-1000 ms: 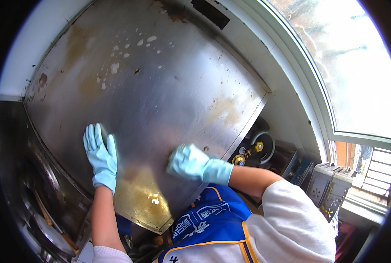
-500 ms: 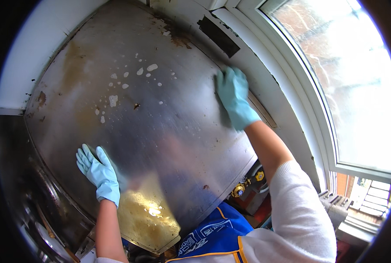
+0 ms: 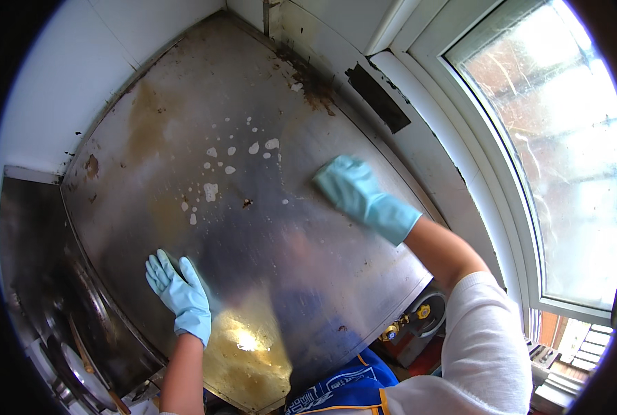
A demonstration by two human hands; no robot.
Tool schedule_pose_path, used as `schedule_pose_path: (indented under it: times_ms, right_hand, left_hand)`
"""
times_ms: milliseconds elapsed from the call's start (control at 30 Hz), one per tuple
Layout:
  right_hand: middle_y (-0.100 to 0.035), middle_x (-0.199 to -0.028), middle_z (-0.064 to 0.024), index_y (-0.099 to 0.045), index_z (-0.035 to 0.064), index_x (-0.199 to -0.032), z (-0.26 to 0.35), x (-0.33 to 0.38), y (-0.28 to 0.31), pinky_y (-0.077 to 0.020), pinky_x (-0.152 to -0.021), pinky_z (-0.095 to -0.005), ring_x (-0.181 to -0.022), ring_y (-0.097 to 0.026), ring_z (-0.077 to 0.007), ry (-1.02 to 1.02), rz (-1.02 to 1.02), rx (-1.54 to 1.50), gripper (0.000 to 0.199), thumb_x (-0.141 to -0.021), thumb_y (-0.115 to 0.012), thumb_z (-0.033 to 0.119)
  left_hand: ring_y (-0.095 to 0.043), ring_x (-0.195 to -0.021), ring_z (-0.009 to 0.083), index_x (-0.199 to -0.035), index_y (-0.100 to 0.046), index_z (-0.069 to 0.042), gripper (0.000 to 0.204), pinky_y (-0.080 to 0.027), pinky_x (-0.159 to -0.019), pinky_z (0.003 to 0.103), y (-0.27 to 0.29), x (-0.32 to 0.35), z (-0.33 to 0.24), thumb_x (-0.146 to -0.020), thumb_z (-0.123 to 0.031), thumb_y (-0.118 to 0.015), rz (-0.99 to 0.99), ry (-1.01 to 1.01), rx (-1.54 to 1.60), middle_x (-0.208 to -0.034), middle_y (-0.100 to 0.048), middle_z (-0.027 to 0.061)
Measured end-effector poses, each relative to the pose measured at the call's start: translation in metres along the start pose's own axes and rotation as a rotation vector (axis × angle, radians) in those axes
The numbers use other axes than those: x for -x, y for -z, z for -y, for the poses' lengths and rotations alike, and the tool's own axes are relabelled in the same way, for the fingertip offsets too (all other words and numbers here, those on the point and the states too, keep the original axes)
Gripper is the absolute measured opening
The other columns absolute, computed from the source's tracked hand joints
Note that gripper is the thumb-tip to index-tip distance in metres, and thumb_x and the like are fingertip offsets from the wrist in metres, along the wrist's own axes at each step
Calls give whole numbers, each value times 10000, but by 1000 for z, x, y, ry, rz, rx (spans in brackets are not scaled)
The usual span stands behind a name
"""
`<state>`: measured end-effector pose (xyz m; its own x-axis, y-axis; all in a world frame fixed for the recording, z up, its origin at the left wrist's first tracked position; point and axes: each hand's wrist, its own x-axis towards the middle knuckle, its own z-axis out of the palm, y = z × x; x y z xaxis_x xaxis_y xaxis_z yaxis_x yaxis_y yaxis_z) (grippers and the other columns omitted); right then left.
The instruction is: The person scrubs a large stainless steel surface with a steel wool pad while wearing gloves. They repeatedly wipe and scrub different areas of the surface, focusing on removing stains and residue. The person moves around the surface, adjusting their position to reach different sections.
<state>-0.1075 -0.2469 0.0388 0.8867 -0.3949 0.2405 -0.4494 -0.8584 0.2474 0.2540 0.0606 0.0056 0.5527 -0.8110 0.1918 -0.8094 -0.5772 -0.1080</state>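
Note:
A wide stainless-steel surface (image 3: 301, 266) stretches out below me, stained brown in places and dotted with several white foamy spots (image 3: 212, 192). My left hand (image 3: 182, 294), in a light-blue rubber glove, rests on its near left part with the fingers straight and nothing in them. Farther off and to the right, my right hand (image 3: 364, 194) wears a matching glove and presses on the metal. Its fingers are curled down and held together, slightly blurred. Whatever may be under them is hidden.
A window (image 3: 550, 173) and its sill run along the right. White wall panels (image 3: 66, 90) rise at the far left. Yellow valve knobs (image 3: 424, 312) sit below the near right edge. Dark metal cookware and a wooden-handled tool (image 3: 81, 346) lie at the lower left.
My right hand has moved from beside the window-side edge leftward and nearer over the metal. My left hand keeps its place on the surface while the whole view has shifted.

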Motion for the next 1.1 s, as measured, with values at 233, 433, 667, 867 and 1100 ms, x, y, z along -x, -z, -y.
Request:
schedule_pose_path:
  times_ms: [233,433,667,867,1100]
  right_hand:
    - [-743,-996,-164,-740,84,-969,-110,-118,-99,-558,-901,-527,-986,-697,-409,-202,-104,-239,275,-1109,-618,287]
    - [-779,-1016,-129,-755,95,-985,-124,-172,-117,-593,-930,-495,-990,-731,-372,-298,-1,-126,238,-1100,-615,249]
    - [-602,-814,-87,-628,139,-862,66,-111,-4,-547,-723,-358,-760,-633,-265,169,132,-293,201,-1050,-677,189]
    - [-675,-969,-105,-723,87,-939,203,-209,-48,-538,-883,-435,-949,-674,-315,239,-377,-713,95,-947,-726,182]
    - [-785,-1228,-97,-807,154,-1159,203,-423,-108,-547,-1095,-415,-1190,-739,-286,107,-116,-453,202,-1044,-642,183]
  left_hand:
    - [-419,-1626,481,-1660,-502,62,663,-289,-1364,597,2,-1,0,-1197,-413,-520,49,3,7,-1715,-475,332]
    - [-411,-1609,519,-1649,-501,61,658,-293,-1359,609,8,-3,-2,-1194,-415,-517,54,-7,7,-1697,-468,348]
    - [-416,-1610,520,-1636,-511,91,686,-272,-1369,622,17,-4,-8,-1190,-430,-503,47,28,83,-1681,-485,370]
    - [-461,-1570,537,-1561,-590,104,631,-307,-1353,638,17,-5,-7,-1174,-389,-520,-39,20,132,-1601,-558,385]
    - [-461,-1571,522,-1566,-588,98,644,-297,-1356,632,19,-6,-8,-1166,-403,-516,13,44,117,-1605,-550,375]
